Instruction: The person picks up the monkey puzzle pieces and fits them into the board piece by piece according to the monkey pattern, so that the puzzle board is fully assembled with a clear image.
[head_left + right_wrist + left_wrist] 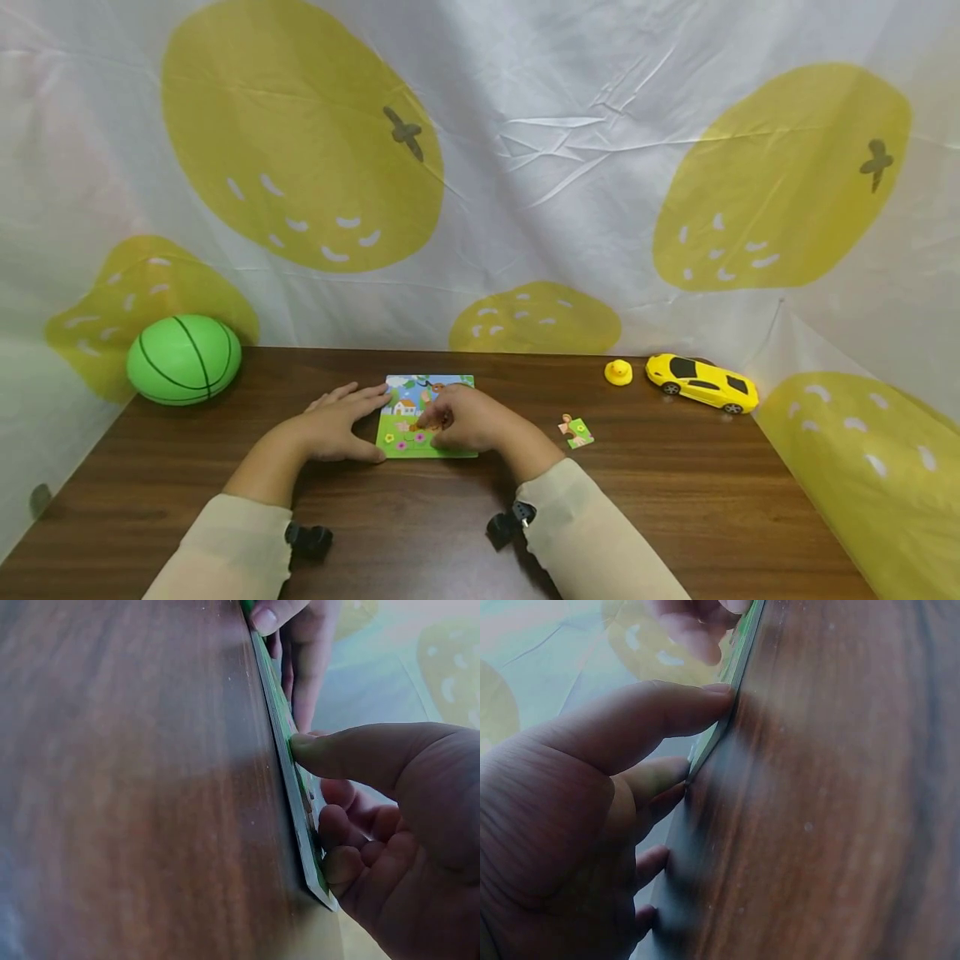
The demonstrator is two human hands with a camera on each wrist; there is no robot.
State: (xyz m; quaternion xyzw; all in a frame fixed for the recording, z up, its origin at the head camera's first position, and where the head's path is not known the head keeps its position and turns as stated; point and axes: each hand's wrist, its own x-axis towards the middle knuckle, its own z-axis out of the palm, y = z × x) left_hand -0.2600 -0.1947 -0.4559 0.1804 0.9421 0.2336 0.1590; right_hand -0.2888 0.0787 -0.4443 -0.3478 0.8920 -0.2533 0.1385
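A small jigsaw puzzle point(408, 447), printed with a house, grass and flowers, lies flat on the brown table. My left hand point(337, 425) steadies its left side, fingers fairly straight, with thumb and index finger touching the edge. Over the puzzle's right half is my right hand point(468, 419). In the right wrist view, the right thumb point(330, 754) presses the face of the board while the other fingers curl against it. Whether a piece sits between those fingertips is hidden. A loose puzzle piece point(581, 433), green with brown and pink parts, lies to the right of the right hand.
On the table's far left sits a green ball point(184, 360) with black lines. A yellow rubber duck point(618, 372) and a yellow toy car point(702, 384) stand at the back right. Behind the table hangs a white cloth point(540, 208) with yellow fruit prints.
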